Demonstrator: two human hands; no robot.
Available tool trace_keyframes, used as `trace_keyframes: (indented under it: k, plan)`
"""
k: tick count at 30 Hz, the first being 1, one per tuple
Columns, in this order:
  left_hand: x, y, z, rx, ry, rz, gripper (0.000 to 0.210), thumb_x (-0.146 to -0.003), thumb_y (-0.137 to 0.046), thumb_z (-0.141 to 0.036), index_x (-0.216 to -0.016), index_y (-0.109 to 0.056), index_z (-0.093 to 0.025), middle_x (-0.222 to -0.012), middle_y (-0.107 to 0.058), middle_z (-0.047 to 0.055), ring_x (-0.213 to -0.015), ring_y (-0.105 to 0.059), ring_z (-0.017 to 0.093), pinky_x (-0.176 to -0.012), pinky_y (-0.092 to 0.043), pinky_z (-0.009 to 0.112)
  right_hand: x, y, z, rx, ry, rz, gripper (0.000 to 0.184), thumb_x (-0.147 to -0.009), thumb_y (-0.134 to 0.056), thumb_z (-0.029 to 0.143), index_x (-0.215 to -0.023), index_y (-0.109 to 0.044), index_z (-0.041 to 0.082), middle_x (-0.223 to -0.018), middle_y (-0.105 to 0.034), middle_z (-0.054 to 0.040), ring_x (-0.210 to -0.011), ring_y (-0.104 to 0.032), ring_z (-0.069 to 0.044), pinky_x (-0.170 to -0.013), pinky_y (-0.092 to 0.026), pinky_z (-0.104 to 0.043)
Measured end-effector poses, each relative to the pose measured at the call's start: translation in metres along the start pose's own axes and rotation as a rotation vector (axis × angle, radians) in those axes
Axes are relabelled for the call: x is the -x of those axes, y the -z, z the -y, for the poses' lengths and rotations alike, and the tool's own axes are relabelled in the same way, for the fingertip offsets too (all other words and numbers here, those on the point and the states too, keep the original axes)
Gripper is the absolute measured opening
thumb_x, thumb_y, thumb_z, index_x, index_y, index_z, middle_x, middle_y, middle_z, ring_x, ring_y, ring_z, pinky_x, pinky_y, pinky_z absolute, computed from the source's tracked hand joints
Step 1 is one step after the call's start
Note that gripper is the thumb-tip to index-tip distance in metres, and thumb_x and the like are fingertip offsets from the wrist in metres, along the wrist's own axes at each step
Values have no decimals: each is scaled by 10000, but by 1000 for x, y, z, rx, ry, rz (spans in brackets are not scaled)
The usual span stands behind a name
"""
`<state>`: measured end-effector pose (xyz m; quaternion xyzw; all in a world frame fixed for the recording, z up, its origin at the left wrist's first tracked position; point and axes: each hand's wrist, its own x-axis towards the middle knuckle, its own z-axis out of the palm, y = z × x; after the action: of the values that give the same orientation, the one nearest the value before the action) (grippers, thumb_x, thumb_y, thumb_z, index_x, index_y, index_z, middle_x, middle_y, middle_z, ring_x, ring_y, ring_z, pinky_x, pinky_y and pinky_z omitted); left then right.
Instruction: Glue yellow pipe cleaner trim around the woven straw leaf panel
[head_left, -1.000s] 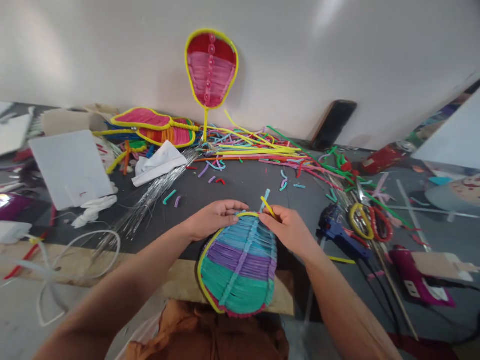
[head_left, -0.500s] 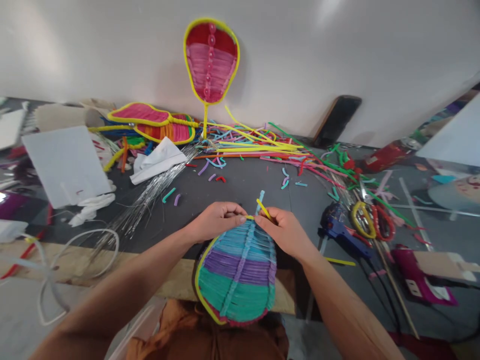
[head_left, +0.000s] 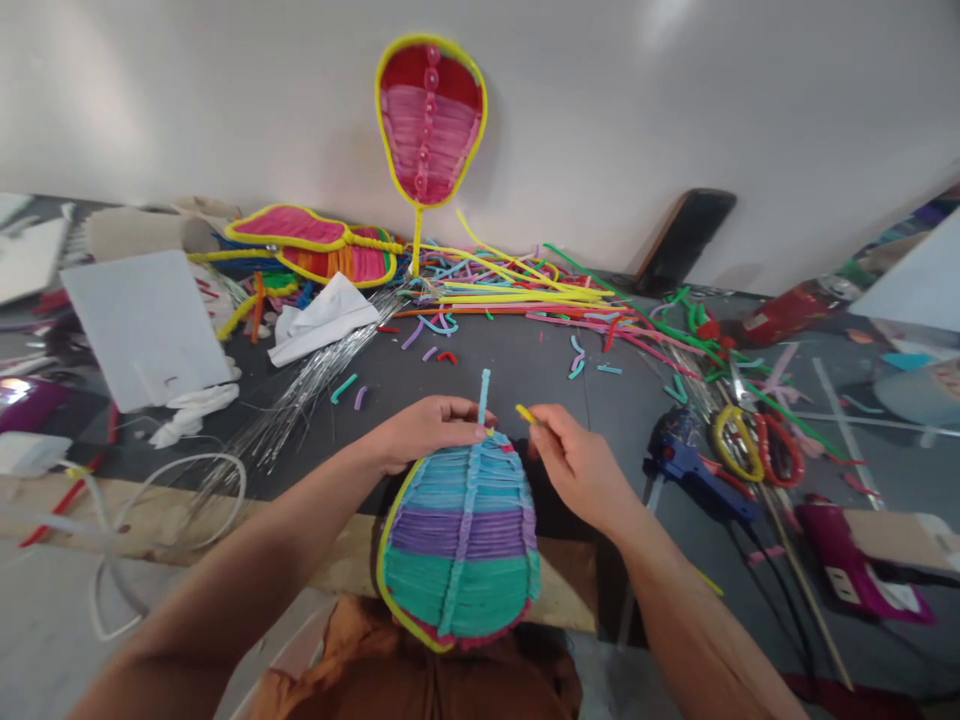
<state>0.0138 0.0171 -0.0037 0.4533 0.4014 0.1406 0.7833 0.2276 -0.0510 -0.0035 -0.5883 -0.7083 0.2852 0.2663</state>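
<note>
My left hand (head_left: 442,432) pinches the narrow top end of a fan-shaped pipe-cleaner piece (head_left: 465,535), striped light blue, purple and green. A light blue stem (head_left: 484,395) sticks up past its thumb. Yellow edging runs along the piece's left side and bottom, while the right side shows no yellow. Apart from the piece, to its right, my right hand (head_left: 574,460) is closed on a yellow pipe cleaner (head_left: 526,413); only a short end shows above the fingers. Whether this strip joins the edging is hidden.
A pink-and-red fan with a yellow rim (head_left: 431,120) stands upright at the back. Behind my hands lie loose pipe cleaners (head_left: 525,295). At right are a blue glue gun (head_left: 694,465), scissors (head_left: 739,445), a phone (head_left: 686,240) and a can (head_left: 799,308). Thin wires (head_left: 300,390) and a white cable (head_left: 240,490) lie left.
My right hand has come away from the top of the striped piece and moved slightly right with the yellow pipe cleaner. The piece has shifted a little left, still in my left hand.
</note>
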Motion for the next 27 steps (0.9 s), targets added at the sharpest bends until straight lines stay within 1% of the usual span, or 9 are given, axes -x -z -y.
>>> trace_keyframes:
  k: [2, 4, 6, 13, 18, 22, 27]
  plan:
    - [0, 0, 1, -17, 24, 7, 296, -707, -732, -342, -933, -683, -157, -829, -698, 10, -683, -622, 108, -671, -481, 225, 1, -4, 0, 109, 82, 1, 224, -943, -409, 274, -1024, -606, 206, -784, -699, -16, -667, -642, -157, -606, -439, -251]
    - [0, 0, 1, -40, 25, -1, 273, -714, -724, -349, -901, -686, -154, -785, -690, 1, -648, -609, 102, -641, -472, 217, 1, -8, 1, 163, 154, -19, 213, -935, -432, 247, -973, -639, 213, -883, -729, -31, -778, -673, -176, -685, -465, -267]
    - [0, -1, 2, -52, 16, -10, 260, -712, -724, -345, -889, -686, -158, -774, -688, -5, -643, -607, 100, -633, -467, 212, 2, -11, 1, 193, 184, -39, 213, -926, -447, 220, -967, -657, 215, -917, -741, -33, -819, -685, -182, -724, -478, -274]
    - [0, -2, 1, -54, 14, -6, 242, -711, -730, -347, -860, -689, -162, -775, -688, -6, -652, -611, 97, -645, -472, 209, 4, -14, 0, 273, 249, -90, 226, -922, -465, 203, -989, -679, 219, -918, -756, -32, -801, -699, -172, -719, -494, -264]
    - [-1, -3, 1, -60, 21, -1, 229, -715, -724, -345, -845, -691, -160, -752, -685, -6, -626, -604, 92, -613, -465, 201, 5, -15, 2, 331, 281, -105, 216, -917, -477, 191, -966, -686, 214, -889, -755, -35, -764, -695, -164, -702, -485, -254]
    - [-1, -4, 1, -52, 26, -5, 218, -713, -726, -339, -835, -696, -161, -748, -687, -7, -622, -604, 89, -616, -466, 200, 7, -15, 4, 384, 287, -113, 224, -925, -472, 208, -970, -691, 223, -840, -750, -29, -739, -683, -159, -679, -468, -246]
    - [0, -5, 0, -45, 36, -9, 207, -717, -717, -351, -820, -698, -172, -734, -688, -9, -606, -602, 92, -607, -462, 206, 8, -11, 7, 457, 258, -79, 261, -936, -443, 222, -1000, -695, 233, -788, -739, -31, -726, -664, -158, -653, -443, -243]
